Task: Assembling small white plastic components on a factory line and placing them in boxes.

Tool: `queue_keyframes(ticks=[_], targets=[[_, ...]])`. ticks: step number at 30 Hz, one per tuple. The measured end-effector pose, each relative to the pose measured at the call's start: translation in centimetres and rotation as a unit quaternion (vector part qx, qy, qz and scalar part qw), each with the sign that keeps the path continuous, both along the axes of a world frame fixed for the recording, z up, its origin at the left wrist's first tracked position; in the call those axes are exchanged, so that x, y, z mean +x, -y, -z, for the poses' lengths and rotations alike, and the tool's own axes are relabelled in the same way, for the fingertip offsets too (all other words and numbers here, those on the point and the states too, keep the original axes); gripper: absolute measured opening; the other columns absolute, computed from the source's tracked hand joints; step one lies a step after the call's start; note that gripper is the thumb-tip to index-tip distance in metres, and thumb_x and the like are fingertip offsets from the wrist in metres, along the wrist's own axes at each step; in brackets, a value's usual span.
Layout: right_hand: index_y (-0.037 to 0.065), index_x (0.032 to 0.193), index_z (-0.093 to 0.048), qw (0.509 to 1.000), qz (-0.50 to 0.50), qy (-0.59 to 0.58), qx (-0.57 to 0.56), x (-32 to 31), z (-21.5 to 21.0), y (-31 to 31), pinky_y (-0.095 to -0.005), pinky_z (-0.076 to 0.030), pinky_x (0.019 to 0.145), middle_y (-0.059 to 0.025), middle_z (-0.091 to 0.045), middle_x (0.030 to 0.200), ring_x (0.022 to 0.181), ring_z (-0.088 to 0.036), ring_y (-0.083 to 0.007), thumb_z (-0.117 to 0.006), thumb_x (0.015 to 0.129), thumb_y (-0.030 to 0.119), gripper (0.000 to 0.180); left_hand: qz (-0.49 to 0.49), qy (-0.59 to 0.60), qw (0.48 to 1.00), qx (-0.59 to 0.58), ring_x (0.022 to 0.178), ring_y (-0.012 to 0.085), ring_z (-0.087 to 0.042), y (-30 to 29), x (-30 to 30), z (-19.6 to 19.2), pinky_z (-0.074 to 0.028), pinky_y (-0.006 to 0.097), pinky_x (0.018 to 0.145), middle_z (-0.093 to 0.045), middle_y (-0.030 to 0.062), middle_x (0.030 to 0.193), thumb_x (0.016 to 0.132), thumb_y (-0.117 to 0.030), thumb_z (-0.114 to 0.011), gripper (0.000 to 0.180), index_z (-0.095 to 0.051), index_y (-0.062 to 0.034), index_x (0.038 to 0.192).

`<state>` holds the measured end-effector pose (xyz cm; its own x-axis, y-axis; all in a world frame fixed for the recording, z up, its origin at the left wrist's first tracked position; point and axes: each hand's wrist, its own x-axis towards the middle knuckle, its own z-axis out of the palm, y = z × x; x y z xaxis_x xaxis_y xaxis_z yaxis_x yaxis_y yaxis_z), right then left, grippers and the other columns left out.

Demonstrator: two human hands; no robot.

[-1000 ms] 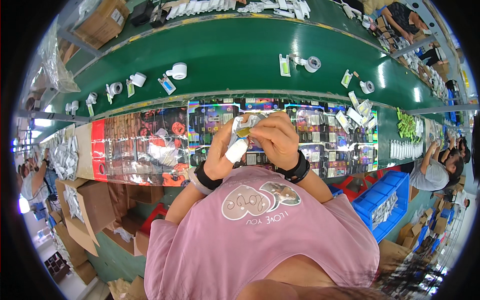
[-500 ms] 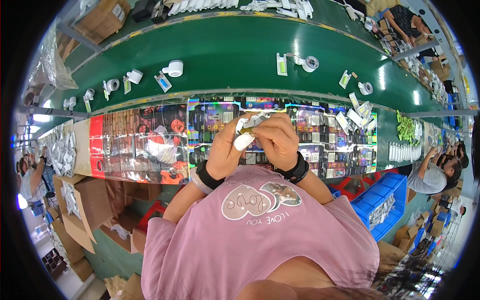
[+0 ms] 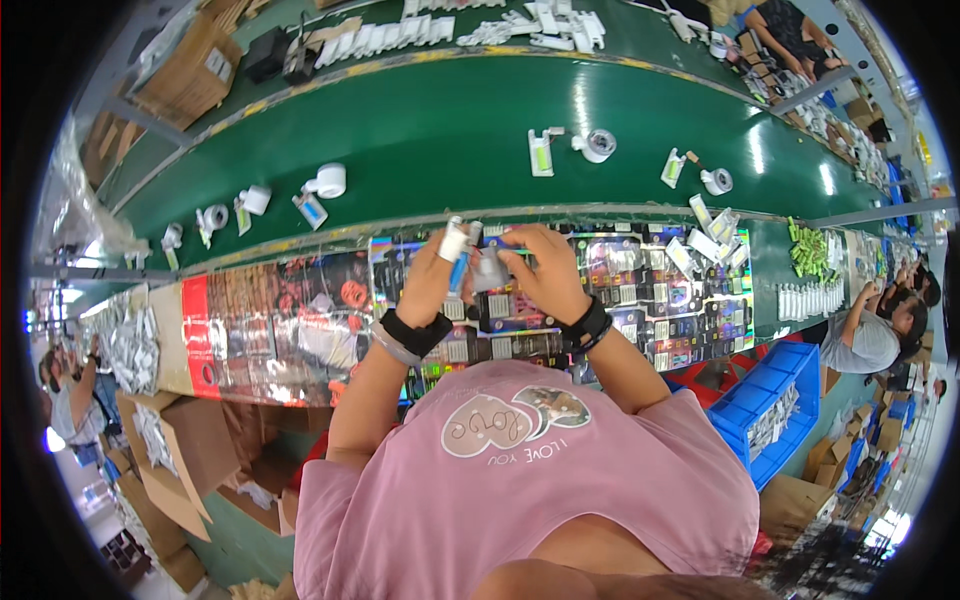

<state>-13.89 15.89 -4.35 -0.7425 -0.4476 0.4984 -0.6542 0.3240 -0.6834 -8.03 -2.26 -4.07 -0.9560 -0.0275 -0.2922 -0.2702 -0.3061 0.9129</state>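
My left hand (image 3: 428,285) is closed around a white plastic housing (image 3: 453,240) held upright, with a blue cylindrical cell (image 3: 459,270) along its side. Facing it, my right hand (image 3: 552,272) is closed too, thumb and forefinger bent at the edge of a translucent grey-white piece (image 3: 488,270). That piece sits between the two hands, and its exact shape is blurred. Both hands are above a worktop covered with a glossy printed sheet (image 3: 610,330). To the right on this sheet lies a loose pile of white housings (image 3: 710,240).
Beyond the worktop runs a green conveyor belt (image 3: 430,130) carrying white round-headed units (image 3: 597,146) wired to flat housings. Green cells (image 3: 812,252) and a row of white parts (image 3: 810,300) lie at right. A blue crate (image 3: 770,410) stands right, cartons (image 3: 185,450) left. Co-workers sit at both sides.
My hands have drawn slightly apart, and the blue cell now shows beside my left fingers. The wrapped-looking white piece has been turned upright. Belt and worktop have shifted in view.
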Motion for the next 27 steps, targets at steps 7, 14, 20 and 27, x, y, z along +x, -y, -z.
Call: queue_keyframes(ticks=[7, 14, 20, 27], targets=[[0.008, 0.099, -0.059, 0.977, 0.116, -0.049, 0.172, -13.7, 7.5, -2.3, -0.043, -0.044, 0.079, -0.0093, -0.062, 0.096, 0.092, -0.057, -0.0302, -0.062, 0.075, 0.004, 0.024, -0.119, -0.031, 0.991, 0.06, 0.075, 0.0143, -0.058, 6.4, -8.0, 8.1, -0.053, 0.032, 0.06, -0.054, 0.0058, 0.095, 0.098, -0.03, -0.045, 0.039, -0.042, -0.0039, 0.126], [0.007, 0.107, -0.057, 0.882, 0.165, -0.159, 0.411, -23.8, 12.2, -2.5, -0.0441, -0.039, 0.091, -0.0096, -0.063, 0.103, 0.093, -0.061, -0.0252, -0.048, 0.084, 0.017, 0.026, -0.295, -0.005, 0.946, -0.138, 0.128, 0.0291, -0.036, 11.2, -9.3, 17.4, -0.028, 0.039, 0.107, -0.037, 0.0164, 0.139, 0.091, -0.013, -0.048, 0.059, -0.022, 0.0017, 0.142], [0.012, 0.085, -0.062, 0.859, 0.15, -0.127, 0.472, -24.0, 14.5, -2.1, -0.0403, -0.04, 0.078, -0.0053, -0.065, 0.078, 0.076, -0.064, -0.0214, -0.051, 0.081, 0.016, 0.013, -0.237, -0.101, 0.815, -0.519, 0.133, 0.0294, -0.03, 10.7, -8.0, 15.6, -0.021, 0.041, 0.11, -0.03, 0.0188, 0.144, 0.085, -0.006, -0.057, 0.06, -0.031, 0.0022, 0.139], [0.01, 0.086, -0.059, 0.982, 0.031, -0.109, 0.149, -14.2, 7.4, -0.2, -0.0377, -0.042, 0.079, -0.0064, -0.062, 0.084, 0.076, -0.06, -0.0242, -0.057, 0.08, 0.013, 0.007, -0.017, -0.138, 0.934, -0.33, 0.125, 0.0244, -0.042, 4.2, -5.0, 6.0, -0.034, 0.038, 0.102, -0.041, 0.0103, 0.138, 0.086, -0.011, -0.059, 0.059, -0.035, -0.0091, 0.139]])
